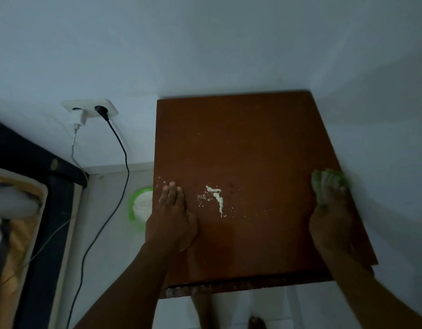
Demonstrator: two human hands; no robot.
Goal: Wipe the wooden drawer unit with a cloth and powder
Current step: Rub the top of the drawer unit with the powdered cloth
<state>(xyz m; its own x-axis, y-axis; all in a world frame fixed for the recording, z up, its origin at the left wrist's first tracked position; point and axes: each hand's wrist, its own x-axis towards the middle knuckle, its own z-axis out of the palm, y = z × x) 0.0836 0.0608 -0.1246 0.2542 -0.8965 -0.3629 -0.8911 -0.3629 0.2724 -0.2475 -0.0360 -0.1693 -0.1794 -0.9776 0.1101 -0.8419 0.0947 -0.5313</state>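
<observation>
Dim pale walls meet in a corner, and the wooden drawer unit (240, 143) stands in it, seen from above, with its brown top in the middle of the view. Toward 6 o'clock from the top's centre lies a small streak of white powder (217, 198) with crumbs around it. The left grip (172, 210) rests flat at the 8 o'clock edge, fingers straight and holding nothing. The right grip (330, 210) is at the 4 o'clock edge on a green cloth (338, 180). Blur hides whether its fingers curl round the cloth or only press it, so I cannot tell.

I judge the step is to bring the cloth to the powder and rub it over the wood. To do this well, sweep from 4 o'clock toward the streak in overlapping passes with even pressure, while the left grip steadies the unit. Crumbs near the left edge can fall to the floor, where a green bowl (134, 198) of powder stands at 9 o'clock. Further out, at 10 o'clock, is a wall socket (110, 108) with a black cable (121, 148).
</observation>
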